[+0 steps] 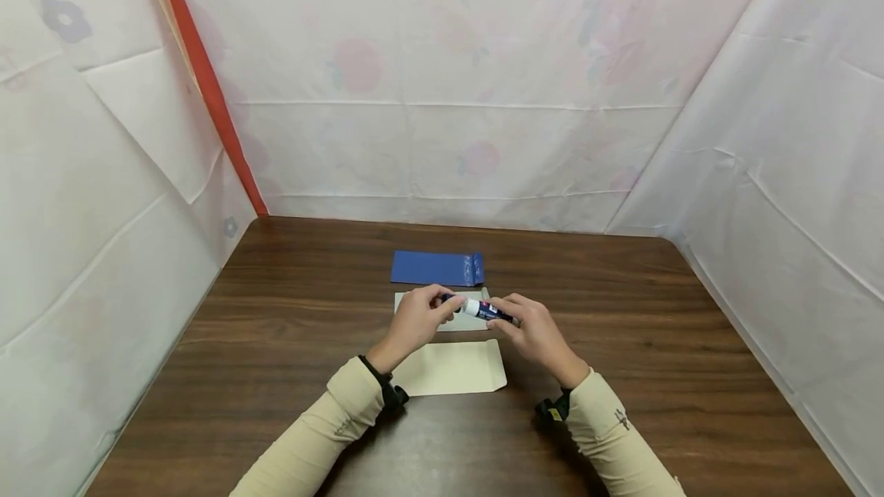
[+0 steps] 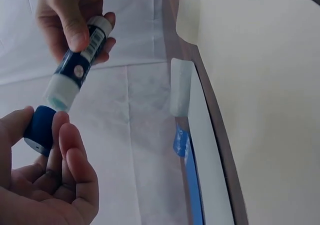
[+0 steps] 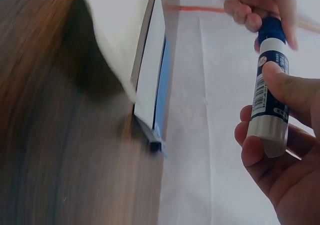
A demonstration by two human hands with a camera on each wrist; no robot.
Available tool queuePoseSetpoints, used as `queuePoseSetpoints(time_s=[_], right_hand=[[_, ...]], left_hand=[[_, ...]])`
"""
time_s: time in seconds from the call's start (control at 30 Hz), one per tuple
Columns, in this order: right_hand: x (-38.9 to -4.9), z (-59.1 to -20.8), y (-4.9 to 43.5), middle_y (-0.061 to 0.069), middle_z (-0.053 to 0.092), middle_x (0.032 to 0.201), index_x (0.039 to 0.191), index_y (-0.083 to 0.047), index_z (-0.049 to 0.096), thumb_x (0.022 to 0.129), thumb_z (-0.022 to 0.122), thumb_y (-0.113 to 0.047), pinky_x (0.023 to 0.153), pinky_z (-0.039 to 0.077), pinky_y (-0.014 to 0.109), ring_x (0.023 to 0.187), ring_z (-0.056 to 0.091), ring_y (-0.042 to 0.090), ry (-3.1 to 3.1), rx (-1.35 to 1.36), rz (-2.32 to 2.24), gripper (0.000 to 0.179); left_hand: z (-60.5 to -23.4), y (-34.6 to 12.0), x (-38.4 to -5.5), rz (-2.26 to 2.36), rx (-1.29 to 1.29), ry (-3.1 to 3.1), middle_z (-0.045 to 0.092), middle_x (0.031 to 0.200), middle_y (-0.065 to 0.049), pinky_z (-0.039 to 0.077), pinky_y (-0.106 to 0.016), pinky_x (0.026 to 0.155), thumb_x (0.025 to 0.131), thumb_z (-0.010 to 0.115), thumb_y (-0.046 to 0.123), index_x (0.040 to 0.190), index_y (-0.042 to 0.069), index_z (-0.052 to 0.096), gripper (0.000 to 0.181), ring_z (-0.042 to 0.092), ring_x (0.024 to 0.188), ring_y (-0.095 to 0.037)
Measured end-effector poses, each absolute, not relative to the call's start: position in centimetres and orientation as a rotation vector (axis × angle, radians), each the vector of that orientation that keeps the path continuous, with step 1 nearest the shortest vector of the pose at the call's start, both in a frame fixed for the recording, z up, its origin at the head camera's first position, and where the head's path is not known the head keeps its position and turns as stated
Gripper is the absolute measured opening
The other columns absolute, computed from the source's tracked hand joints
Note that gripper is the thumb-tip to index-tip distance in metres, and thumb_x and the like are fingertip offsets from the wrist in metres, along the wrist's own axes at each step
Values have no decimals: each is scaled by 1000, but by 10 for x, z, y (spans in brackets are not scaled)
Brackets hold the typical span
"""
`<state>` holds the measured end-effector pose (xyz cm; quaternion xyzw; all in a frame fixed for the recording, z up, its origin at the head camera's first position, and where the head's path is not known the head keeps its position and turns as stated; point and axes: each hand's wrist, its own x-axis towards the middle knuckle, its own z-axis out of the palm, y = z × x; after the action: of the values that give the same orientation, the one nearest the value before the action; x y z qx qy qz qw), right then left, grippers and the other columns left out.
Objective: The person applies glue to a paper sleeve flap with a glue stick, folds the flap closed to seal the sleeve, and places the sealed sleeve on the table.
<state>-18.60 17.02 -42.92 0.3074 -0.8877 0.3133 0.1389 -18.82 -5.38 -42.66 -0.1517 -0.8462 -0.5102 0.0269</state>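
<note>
As right hand grips glue stick, fingers curled around it, left hand pinches blue cap between thumb and fingers, just beside stick's uncapped end. Glue stick held above brown table, over pale grey envelope. Blue envelope lies farther back; cream envelope nearest, partly behind left hand's wrist. Beige sleeves on both arms.

A table stood in a makeshift booth
Creased, printed sheets walled its left, far and right sides; whether at home or work could not be told.
</note>
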Motion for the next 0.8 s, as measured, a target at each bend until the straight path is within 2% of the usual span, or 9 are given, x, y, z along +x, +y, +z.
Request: queuePoseSetpoints(time_s=[0.07,0.17,0.33,0.47,0.8], right_hand=[[-186,-430,172,9,70,95,116,-2,71,82,76,-11,55,41,19,66,48,5,-2584,880,917,36],[-186,-432,174,9,70,96,117,-3,70,83,75,-11,54,41,19,66,48,5,-2614,863,964,36],[-185,-433,172,8,69,97,119,-4,70,85,74,-12,55,41,19,67,48,5,-2641,848,1018,35],[-185,-434,173,8,69,96,118,-5,70,85,74,-12,55,41,20,68,48,5,-2641,844,1029,34],[-187,-435,173,8,69,97,119,-6,70,86,74,-12,56,41,20,69,49,7,-2677,816,1043,34]], left_hand=[[-428,-56,-189,-1575,-458,-2596,66,75,-7,39,-23,53,96,62,32,106,7,71,28,57,62,-19],[-431,-55,-191,-1571,-462,-2598,66,79,-6,38,-24,56,94,65,32,106,11,72,25,52,65,-13],[-433,-55,-192,-1551,-455,-2585,63,87,-1,42,-25,62,91,69,31,103,15,74,21,55,76,-12],[-434,-57,-192,-1558,-458,-2570,59,86,-2,41,-24,60,89,71,28,105,11,74,23,53,76,-15],[-434,-59,-190,-1550,-453,-2612,59,92,-8,42,-24,62,87,73,20,113,6,71,30,52,79,-15]])
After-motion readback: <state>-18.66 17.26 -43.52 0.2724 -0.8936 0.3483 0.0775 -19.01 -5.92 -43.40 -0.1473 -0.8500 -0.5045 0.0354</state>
